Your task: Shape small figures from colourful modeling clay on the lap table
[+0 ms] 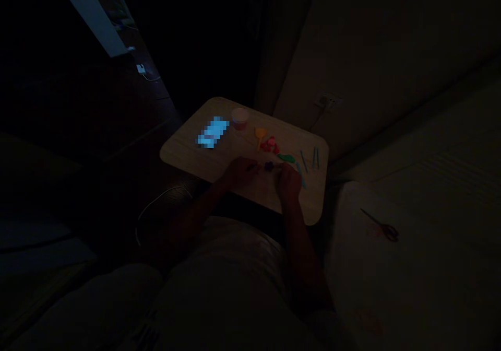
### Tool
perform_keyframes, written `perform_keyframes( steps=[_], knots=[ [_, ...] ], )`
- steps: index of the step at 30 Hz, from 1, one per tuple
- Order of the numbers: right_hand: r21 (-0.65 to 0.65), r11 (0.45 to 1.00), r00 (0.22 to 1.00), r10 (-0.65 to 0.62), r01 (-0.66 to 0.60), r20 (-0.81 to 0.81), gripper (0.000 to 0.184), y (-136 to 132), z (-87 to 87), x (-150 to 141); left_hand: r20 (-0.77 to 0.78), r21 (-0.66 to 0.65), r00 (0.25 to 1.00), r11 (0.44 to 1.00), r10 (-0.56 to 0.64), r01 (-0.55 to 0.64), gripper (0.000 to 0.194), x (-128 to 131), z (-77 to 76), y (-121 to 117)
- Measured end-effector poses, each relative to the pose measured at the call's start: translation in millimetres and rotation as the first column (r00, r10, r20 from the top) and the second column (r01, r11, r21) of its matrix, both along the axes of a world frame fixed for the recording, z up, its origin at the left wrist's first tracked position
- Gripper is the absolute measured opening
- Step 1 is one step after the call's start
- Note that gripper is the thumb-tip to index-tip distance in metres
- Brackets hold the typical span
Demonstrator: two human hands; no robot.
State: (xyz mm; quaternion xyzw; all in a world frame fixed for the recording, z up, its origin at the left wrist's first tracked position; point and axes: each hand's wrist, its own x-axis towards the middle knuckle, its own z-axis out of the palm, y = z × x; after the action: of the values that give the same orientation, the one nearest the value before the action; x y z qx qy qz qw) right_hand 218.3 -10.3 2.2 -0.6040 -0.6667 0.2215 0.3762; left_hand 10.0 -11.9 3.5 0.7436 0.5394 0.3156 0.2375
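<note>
The scene is very dark. A small light wooden lap table (183, 152) stands in front of me. My left hand (238, 172) and my right hand (288, 181) rest on its near part, fingers curled, either side of a small dark purple lump (269, 166). Both hands seem to touch or pinch it, but the dimness hides the grip. Just beyond lie red pieces (270, 144), a green piece (286, 158) and an orange piece (260, 132).
A lit phone screen (212, 132) lies on the table's far left, a small pink tub (239, 118) beside it. Thin teal sticks (315, 158) lie at the right. Scissors (381, 226) rest on the cushion to the right. A white cable (156, 202) trails at left.
</note>
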Motion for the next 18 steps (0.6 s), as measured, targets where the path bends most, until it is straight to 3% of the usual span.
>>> perform_keyframes(
  steps=[6, 18],
  knots=[
    [0.012, 0.997, 0.997, -0.075, 0.075, 0.021, 0.063, 0, -1.9, -1, -0.02, -0.005, 1.0, 1.0, -0.001, 0.001, 0.042, 0, 0.5, -1],
    [0.128, 0.984, 0.987, -0.109, 0.123, -0.115, 0.033, 6, -10.1, 3, -0.046, -0.013, 0.999, 1.0, 0.0, 0.0, 0.039, -1, -0.1, 0]
  ],
)
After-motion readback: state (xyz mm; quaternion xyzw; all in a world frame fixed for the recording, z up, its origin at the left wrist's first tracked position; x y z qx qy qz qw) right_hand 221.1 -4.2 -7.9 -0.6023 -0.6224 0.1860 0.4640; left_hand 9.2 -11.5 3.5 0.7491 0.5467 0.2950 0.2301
